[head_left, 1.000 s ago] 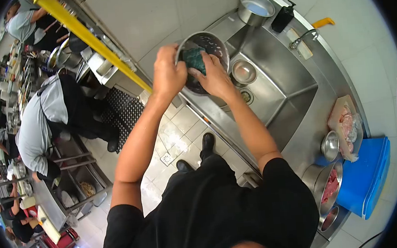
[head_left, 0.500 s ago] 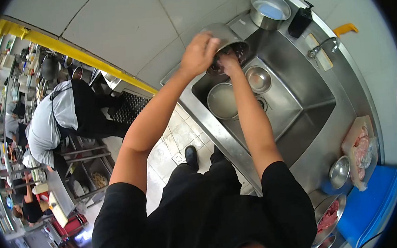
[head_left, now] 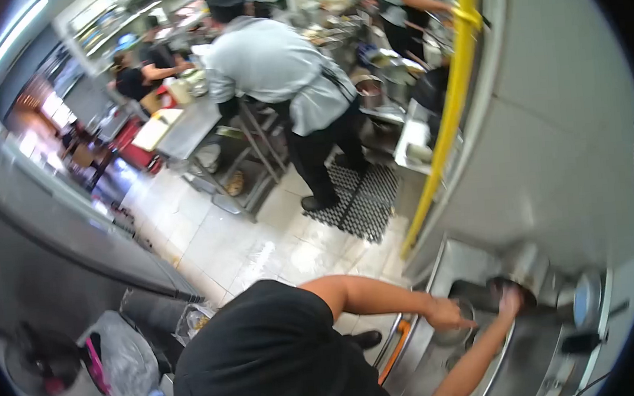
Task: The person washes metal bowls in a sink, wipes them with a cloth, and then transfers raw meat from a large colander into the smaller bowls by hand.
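A deep metal pot [head_left: 528,265] lies tilted over the steel sink [head_left: 467,260], its dark mouth facing me. At that mouth is my right hand [head_left: 513,300], closed on the pot's rim, with its fingertips hidden inside. My left hand [head_left: 447,313] is apart from the pot, above a round metal bowl [head_left: 451,335] in the sink. One of its fingers stretches out, and nothing shows in it. Blur hides whether it touches the bowl.
A pan [head_left: 587,299] and a black bottle [head_left: 580,342] stand on the sink's far ledge. To the left, a co-worker [head_left: 277,67] bends at a steel table near a black floor mat [head_left: 354,199]. A yellow pipe [head_left: 458,97] runs along the wall edge. Plastic bags [head_left: 125,362] hang behind me.
My view has swung left toward the kitchen, moving the sink to the lower right. My left hand has come away from the pot's side toward the bowl; my right hand stays at the pot's mouth.
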